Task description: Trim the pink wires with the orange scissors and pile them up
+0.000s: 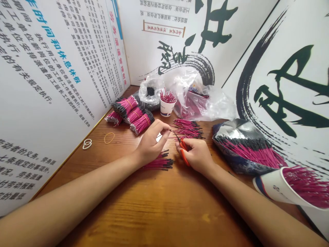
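Note:
My left hand (153,142) is closed in a pinch on a thin wire, its dark end just showing at the fingertips; most of it is hidden. My right hand (199,154) grips orange-handled scissors (184,152), and their blades point toward the left fingertips. Behind the scissors lies a loose pile of magenta wires with black ends (189,129). Another small pile of magenta wires (161,162) lies below my left hand, partly covered by it.
Rubber-banded wire bundles (133,113) are stacked at the back left, near a paper cup of wires (168,105) and clear plastic bags (203,99). Rubber bands (109,138) lie left. An open wire bag (246,147) and a tilted cup (272,185) stand right. Printed panels enclose the table.

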